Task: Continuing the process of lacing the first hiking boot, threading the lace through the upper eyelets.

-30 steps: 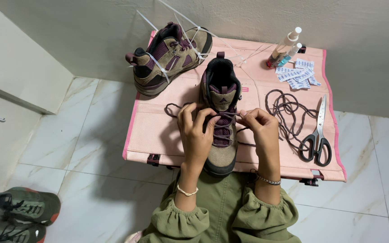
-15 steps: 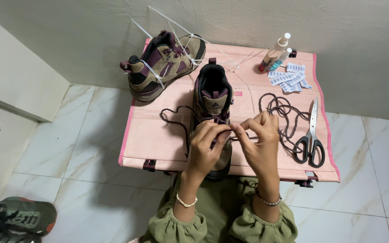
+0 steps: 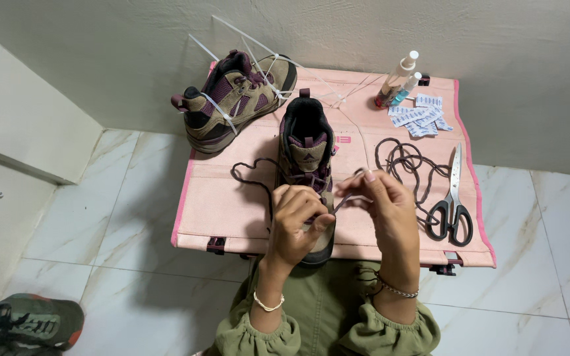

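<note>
Dark brown lace (image 3: 348,198) is what I'm working: my right hand (image 3: 387,211) pinches its free end between fingertips, pulled taut from the eyelets of the hiking shoe (image 3: 306,168) standing mid-table, toe toward the near edge. My left hand (image 3: 297,221) is curled closed on the shoe's tongue area, steadying it. To do this well, I judge, I want steady tension and the tip fed straight, not twisted. A spare lace coil (image 3: 407,165) and scissors (image 3: 453,204) lie toward the right edge of the pink table (image 3: 232,211).
</note>
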